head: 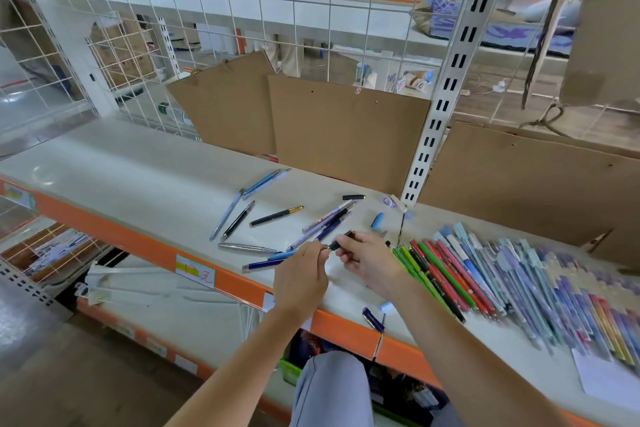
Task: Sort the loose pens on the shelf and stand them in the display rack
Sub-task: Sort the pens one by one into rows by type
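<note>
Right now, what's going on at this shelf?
A person holds a short black pen over the white shelf, the right hand gripping its barrel and the left hand pinching its near end. Loose pens lie scattered behind the hands. A sorted row of coloured pens lies flat at the right. No display rack shows.

A single wide-angle camera sits on the person's head, looking forward and steeply down over both forearms. The left hand [302,270] and right hand [367,262] meet near the frame's centre, close to the lens. The shelf [121,163] runs diagonally beneath them, and beyond the hands the view passes through a wire grid [242,10] to distant shelving.
</note>
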